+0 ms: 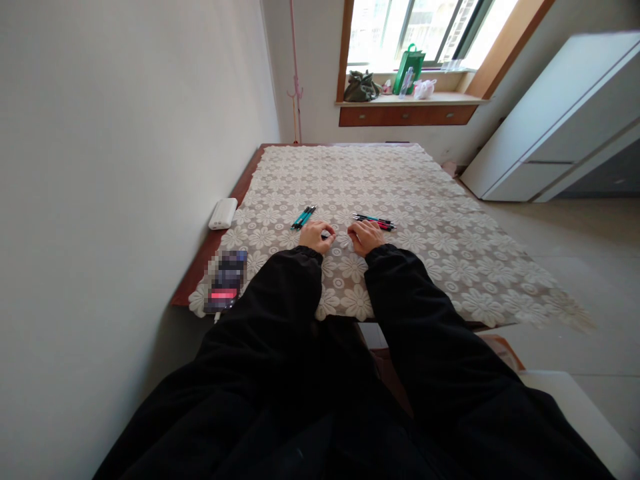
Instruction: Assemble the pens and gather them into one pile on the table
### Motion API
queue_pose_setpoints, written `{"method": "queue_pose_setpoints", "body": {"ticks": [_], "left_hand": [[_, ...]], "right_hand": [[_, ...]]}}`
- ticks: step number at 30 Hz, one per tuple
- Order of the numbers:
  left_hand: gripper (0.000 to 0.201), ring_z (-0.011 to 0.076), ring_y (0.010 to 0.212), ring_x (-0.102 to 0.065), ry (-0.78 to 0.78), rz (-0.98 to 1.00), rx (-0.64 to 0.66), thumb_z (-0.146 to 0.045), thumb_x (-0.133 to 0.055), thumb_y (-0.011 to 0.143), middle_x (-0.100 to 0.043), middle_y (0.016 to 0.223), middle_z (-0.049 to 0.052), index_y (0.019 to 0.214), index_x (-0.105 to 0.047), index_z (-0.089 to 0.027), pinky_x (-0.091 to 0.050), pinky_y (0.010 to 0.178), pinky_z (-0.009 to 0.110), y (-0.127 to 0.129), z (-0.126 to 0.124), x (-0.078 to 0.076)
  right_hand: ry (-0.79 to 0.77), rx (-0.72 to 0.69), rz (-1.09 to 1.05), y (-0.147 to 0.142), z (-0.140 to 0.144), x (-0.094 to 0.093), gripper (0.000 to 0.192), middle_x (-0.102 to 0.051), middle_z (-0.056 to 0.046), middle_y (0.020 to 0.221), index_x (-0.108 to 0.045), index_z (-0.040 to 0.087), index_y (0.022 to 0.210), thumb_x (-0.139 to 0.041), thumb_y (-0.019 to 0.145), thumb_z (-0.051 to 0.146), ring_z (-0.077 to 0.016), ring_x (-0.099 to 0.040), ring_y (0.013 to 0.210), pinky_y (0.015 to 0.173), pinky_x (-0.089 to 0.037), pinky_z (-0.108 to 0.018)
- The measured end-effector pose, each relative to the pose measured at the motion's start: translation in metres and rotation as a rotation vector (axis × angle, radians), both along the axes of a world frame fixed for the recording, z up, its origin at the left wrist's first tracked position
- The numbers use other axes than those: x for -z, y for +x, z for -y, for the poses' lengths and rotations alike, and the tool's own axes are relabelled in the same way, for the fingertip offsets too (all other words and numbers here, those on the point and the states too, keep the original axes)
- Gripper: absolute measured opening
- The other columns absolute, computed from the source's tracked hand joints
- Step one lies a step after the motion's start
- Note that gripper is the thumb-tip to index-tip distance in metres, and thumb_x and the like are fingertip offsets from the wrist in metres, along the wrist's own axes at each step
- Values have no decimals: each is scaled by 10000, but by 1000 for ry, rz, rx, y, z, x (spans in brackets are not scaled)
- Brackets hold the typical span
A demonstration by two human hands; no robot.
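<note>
Left hand (316,236) and right hand (365,237) curl apart, grips unclear. Beyond lie slim teal pens (302,217) left, red-and-teal pens (376,219) right.

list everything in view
Tablecloth: one, cream, on brown table
Left pens: at least two, teal and black, tablecloth
Right pens: several, teal, red and black, tablecloth
Box: one, white, left edge
Phone: one, dark, left front
Cable: one, white, at phone
Bags: three, green, dark, white, windowsill
Bottle: one, clear, windowsill
Window: one, brown frame, back
Pole: one, pink, behind table
Tall unit: one, white, right
Sleeves: two, black, front
Left hand: one, bare, near pens
Right hand: one, bare, near pens
</note>
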State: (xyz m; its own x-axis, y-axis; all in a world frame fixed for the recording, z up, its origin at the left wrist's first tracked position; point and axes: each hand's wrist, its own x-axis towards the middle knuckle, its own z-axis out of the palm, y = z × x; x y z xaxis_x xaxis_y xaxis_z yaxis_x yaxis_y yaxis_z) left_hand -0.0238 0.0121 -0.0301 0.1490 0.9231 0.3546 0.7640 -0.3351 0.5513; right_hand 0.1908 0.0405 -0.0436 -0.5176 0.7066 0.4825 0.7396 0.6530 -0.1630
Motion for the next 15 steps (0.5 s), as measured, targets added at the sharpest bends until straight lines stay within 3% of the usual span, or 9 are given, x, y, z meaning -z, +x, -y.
{"method": "queue_pose_setpoints", "body": {"ticks": [9,15], "left_hand": [[86,258,1143,-666,9,9,40,-255,-722,847,-782,1083,59,911,-774,-233,-487,1082,416,0,-2,1],[96,249,1082,-690,10,17,86,-270,-748,837,-806,993,36,914,-794,-235,-507,1044,388,1,-2,3]], "right_hand": [[-11,-70,-37,-1,0,1,187,-743,-96,960,-671,228,944,-503,1000,286,-264,-626,965,869,-405,-407],[-92,-213,-116,-1,-5,5,191,-729,-94,955,-676,242,971,-500,1004,310,-256,-628,939,866,-471,-394]]}}
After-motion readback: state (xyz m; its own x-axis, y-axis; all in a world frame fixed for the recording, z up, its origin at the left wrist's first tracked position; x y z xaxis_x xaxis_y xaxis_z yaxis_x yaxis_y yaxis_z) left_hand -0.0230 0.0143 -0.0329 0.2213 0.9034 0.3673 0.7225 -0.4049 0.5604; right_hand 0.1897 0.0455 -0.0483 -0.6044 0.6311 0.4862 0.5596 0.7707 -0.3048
